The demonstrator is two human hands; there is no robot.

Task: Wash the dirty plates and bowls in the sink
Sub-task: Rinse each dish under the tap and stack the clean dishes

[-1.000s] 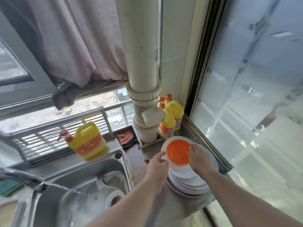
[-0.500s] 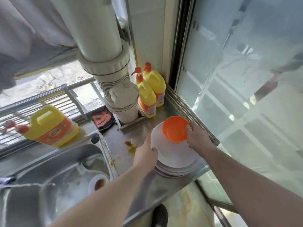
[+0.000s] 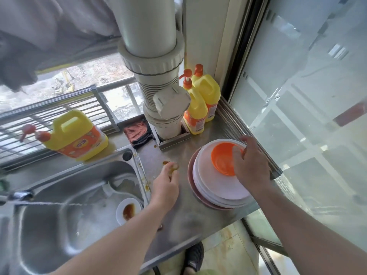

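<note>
Right hand grips the orange bowl atop the plates; sink lies left. Left hand hovers, fingers loosely curled, empty.

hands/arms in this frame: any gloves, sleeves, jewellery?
Both bare. The left hand and right hand have no gloves, and no rings, watch or wristband are visible. Both forearms are uncovered right to the frame edge, no sleeve showing. No markings or tattoos that I can make out.
</note>
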